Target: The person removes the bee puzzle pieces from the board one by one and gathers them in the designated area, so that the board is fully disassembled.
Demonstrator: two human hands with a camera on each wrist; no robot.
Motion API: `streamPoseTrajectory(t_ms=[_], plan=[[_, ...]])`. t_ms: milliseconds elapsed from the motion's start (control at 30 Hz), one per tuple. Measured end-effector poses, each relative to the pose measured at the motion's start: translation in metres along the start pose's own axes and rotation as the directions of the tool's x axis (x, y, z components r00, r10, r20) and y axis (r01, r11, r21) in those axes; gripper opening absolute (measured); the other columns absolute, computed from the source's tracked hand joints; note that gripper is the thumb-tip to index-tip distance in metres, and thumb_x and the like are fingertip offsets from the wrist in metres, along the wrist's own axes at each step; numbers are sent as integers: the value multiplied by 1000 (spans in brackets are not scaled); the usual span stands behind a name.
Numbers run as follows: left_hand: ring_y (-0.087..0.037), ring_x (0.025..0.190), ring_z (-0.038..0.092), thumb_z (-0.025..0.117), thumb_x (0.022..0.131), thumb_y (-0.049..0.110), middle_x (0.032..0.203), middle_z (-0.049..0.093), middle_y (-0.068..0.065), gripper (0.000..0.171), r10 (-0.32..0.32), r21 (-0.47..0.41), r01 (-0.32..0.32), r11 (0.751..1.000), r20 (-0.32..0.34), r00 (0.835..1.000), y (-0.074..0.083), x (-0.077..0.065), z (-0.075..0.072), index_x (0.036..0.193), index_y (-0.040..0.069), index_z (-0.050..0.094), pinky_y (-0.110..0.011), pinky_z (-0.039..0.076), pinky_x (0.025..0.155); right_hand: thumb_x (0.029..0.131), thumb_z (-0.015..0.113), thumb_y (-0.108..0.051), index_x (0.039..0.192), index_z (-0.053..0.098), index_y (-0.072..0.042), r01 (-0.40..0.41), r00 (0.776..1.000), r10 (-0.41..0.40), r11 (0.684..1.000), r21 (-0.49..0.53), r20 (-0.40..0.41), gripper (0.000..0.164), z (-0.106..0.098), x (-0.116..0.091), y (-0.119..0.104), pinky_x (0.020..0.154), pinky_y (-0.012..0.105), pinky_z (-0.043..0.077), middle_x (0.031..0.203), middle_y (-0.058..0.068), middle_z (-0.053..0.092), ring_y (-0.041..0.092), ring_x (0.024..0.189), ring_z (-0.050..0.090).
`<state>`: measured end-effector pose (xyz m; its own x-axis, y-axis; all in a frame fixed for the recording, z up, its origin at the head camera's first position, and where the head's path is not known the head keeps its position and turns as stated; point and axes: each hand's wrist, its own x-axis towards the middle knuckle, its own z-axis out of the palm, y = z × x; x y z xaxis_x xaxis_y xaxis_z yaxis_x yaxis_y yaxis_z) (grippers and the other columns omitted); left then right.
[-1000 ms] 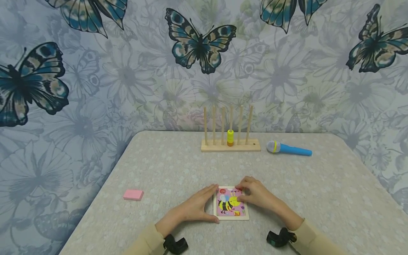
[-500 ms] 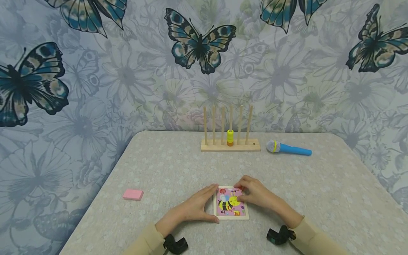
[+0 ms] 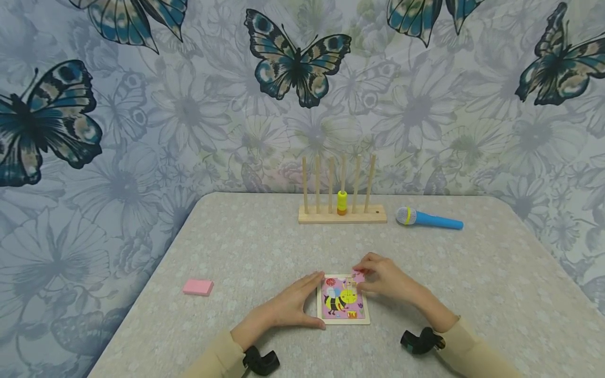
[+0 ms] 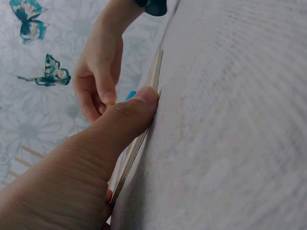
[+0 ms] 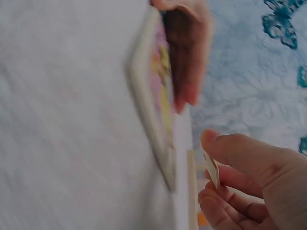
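Observation:
A small wooden jigsaw puzzle (image 3: 337,303) with a bee picture on pink lies in its pale frame on the table, before me in the head view. My left hand (image 3: 289,308) holds its left side, the thumb at the near corner and the fingers at the far one. The left wrist view shows that thumb (image 4: 144,98) on the frame's edge. Over the puzzle's far right corner, my right hand (image 3: 391,281) pinches a pink puzzle piece (image 3: 358,275). In the right wrist view the thin piece (image 5: 213,172) stands tilted between thumb and fingers, apart from the frame.
Farther back stands a wooden peg rack (image 3: 309,217) with yellow and orange beads (image 3: 342,202) on one peg. To its right lies a blue toy microphone (image 3: 437,220). A pink block (image 3: 198,287) is on the left of the table, and a patterned wall rises behind.
My right hand has lifted the puzzle piece from the far right corner and moved slightly away and to the right. The left hand has stayed on the frame.

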<state>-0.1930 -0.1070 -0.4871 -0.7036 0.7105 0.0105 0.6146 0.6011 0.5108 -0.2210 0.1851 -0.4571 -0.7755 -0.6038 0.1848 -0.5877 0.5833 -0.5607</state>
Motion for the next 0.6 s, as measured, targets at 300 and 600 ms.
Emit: streamPoseTrajectory(t_ms=[300, 600], plan=[[-23, 140, 21, 71, 72, 62, 154, 22, -11, 110, -6, -11, 6, 1000, 4, 1000, 1, 1, -1, 150, 4, 19, -39, 22, 112, 81, 75, -14, 114, 65, 3, -95, 980, 103, 994, 59, -169, 38, -61, -44, 64, 78, 35, 54, 101, 7, 60, 23, 89, 61], [-23, 140, 20, 72, 72, 61, 154, 22, -11, 110, -5, -10, 5, 1000, 1, 1000, 0, 2, -1, 150, 4, 19, -39, 22, 112, 83, 74, -16, 118, 62, 5, -225, 966, 220, 974, -21, -136, 42, -84, -67, 99, 82, 39, 52, 110, 14, 61, 31, 98, 60]])
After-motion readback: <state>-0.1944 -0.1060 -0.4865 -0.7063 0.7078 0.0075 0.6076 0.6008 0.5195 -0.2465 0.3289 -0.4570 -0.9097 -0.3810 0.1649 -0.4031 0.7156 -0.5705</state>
